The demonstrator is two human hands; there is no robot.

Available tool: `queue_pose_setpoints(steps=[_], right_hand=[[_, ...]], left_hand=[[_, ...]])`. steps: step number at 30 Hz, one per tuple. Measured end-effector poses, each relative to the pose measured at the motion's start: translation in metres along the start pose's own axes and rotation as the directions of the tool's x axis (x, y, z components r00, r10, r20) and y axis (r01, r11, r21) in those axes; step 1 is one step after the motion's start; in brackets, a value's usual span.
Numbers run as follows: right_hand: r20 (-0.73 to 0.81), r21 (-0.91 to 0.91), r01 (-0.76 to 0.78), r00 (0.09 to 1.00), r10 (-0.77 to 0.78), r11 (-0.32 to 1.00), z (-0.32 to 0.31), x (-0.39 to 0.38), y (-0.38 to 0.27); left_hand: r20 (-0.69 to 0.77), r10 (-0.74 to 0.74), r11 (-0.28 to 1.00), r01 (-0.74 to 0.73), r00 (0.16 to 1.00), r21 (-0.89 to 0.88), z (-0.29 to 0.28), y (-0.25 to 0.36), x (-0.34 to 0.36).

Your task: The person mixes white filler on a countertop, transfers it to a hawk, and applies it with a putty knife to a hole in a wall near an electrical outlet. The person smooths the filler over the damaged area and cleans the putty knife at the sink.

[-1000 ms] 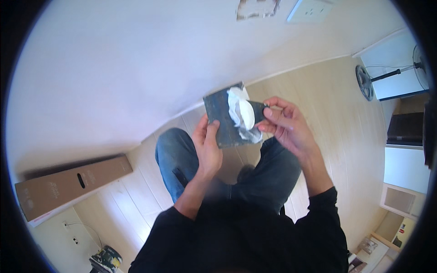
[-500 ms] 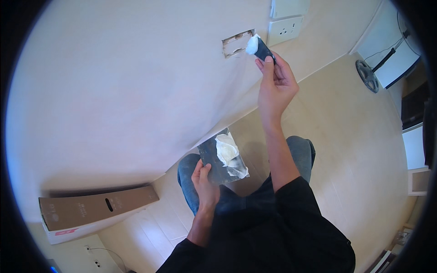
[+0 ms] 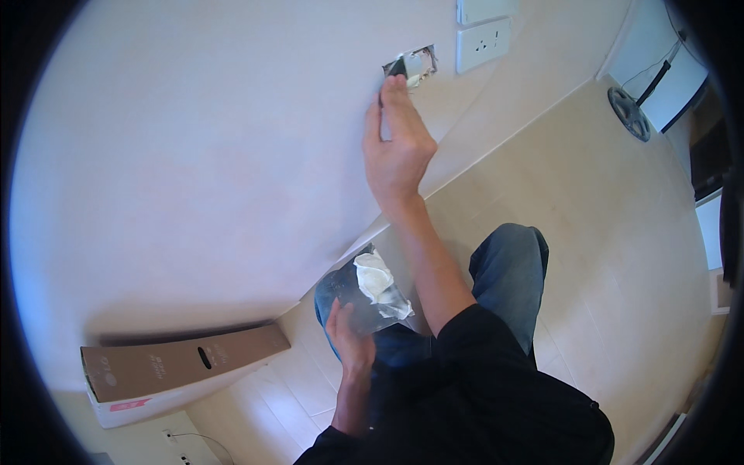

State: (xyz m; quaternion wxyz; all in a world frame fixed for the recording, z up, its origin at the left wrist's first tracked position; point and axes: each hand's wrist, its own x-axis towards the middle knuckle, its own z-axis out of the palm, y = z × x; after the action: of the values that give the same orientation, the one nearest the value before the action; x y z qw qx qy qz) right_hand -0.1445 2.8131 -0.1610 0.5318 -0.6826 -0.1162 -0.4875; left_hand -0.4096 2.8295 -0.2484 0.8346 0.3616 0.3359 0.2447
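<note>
My right hand (image 3: 399, 143), fingers closed on a small dark putty knife (image 3: 397, 67), holds the blade at the left side of a rough rectangular cut-out (image 3: 422, 62) in the white wall (image 3: 194, 155); white paste shows inside the opening. My left hand (image 3: 350, 332) grips a grey metal plate (image 3: 360, 302) low over my lap, with a lumpy mound of white paste (image 3: 373, 273) on it. Just right of the cut-out is a white socket plate (image 3: 482, 45), with another white plate (image 3: 480, 9) above it.
A long cardboard box (image 3: 167, 364) stands against the wall at lower left. My bent knee (image 3: 508, 267) is below the wall on the pale floor (image 3: 597, 232). A round metal stand base with pole (image 3: 628, 112) and dark furniture (image 3: 709, 163) are at the right.
My right hand has risen from the plate to the wall and moved left onto the cut-out with the knife. My left hand has lowered the plate toward my lap.
</note>
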Motion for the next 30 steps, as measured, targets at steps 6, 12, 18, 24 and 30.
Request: queue_pose_setpoints(steps=[6,12,18,24,30], right_hand=[[0.043,0.021,0.057,0.997,-0.058,0.998,-0.01,0.002,-0.008],[0.106,0.504,-0.469,0.867,0.487,0.725,-0.04,0.006,-0.016],[0.135,0.634,-0.639,0.646,0.752,0.435,-0.046,0.016,0.024],[0.02,0.175,-0.318,0.947,0.32,0.932,-0.026,0.006,0.027],[0.028,0.129,-0.217,0.976,0.215,0.968,-0.027,0.005,0.007]], left_hand=[[-0.053,0.044,0.999,-0.043,0.998,0.017,0.003,-0.003,-0.006],[-0.05,0.046,0.998,-0.044,0.998,0.042,0.001,-0.003,-0.004],[-0.025,0.017,0.999,-0.016,1.0,0.036,-0.002,-0.001,-0.002],[-0.025,0.036,0.999,-0.036,0.999,0.025,0.004,-0.001,-0.005],[-0.049,0.094,0.995,-0.091,0.994,0.05,0.007,-0.004,-0.01]])
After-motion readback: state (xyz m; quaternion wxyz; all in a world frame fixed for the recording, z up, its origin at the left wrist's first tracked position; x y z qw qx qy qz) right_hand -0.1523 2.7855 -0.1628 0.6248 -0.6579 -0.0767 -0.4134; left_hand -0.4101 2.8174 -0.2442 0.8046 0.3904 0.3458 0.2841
